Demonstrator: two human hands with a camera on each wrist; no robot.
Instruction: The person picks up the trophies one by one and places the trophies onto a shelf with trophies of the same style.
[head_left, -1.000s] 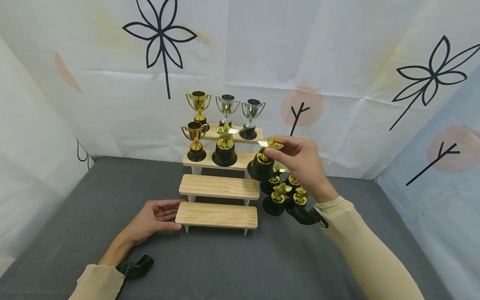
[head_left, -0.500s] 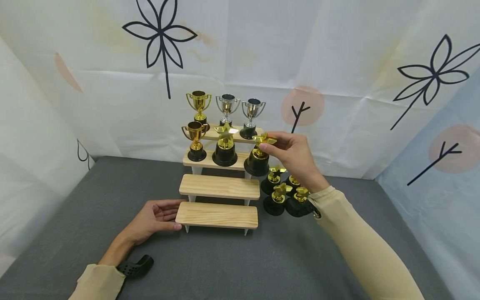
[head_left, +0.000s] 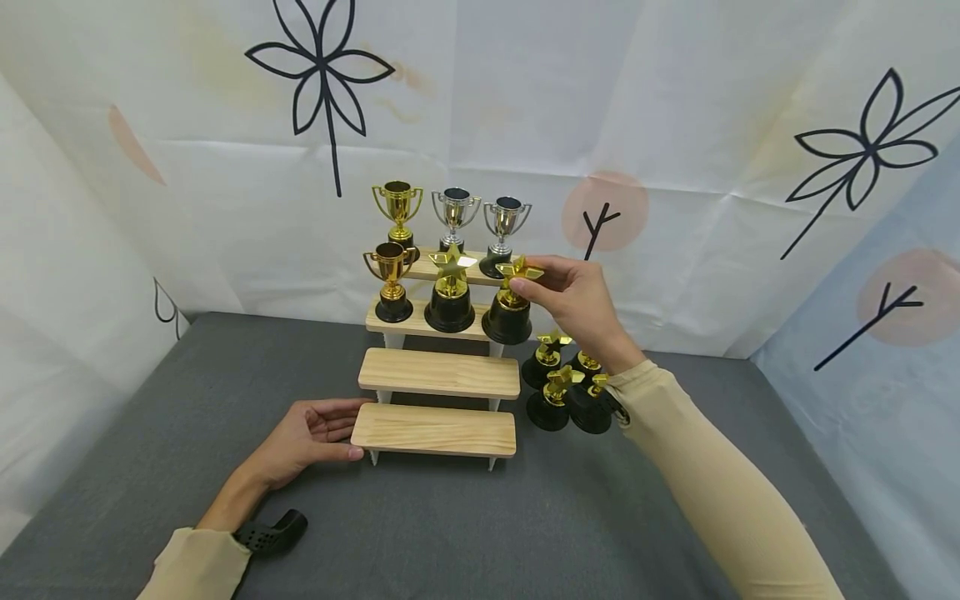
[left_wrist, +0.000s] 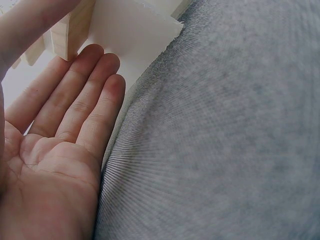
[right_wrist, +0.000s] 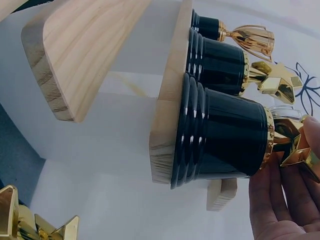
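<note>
My right hand (head_left: 577, 298) pinches the gold star of a star trophy (head_left: 507, 318) with a black base. In the right wrist view that trophy's base (right_wrist: 230, 135) sits at the right end of a wooden shelf (right_wrist: 162, 125). Left of it on the same tier stand another star trophy (head_left: 450, 308) and a bronze-coloured cup trophy (head_left: 392, 287). At the lower left of the stepped stand (head_left: 433, 430), my left hand (head_left: 306, 442) rests with its fingers extended beside the bottom step. In the left wrist view its fingertips (left_wrist: 114, 82) lie by a white support (left_wrist: 132, 30).
The top tier bears a gold cup trophy (head_left: 398, 208) and two silver ones (head_left: 454, 212). Several star trophies (head_left: 549, 408) stand on the grey tabletop (head_left: 570, 517) right of the stand, below the right forearm. White printed cloth (head_left: 517, 92) hangs behind.
My right hand has carried the star trophy left and slightly up, then down to the second tier's right end. The left hand has stayed still.
</note>
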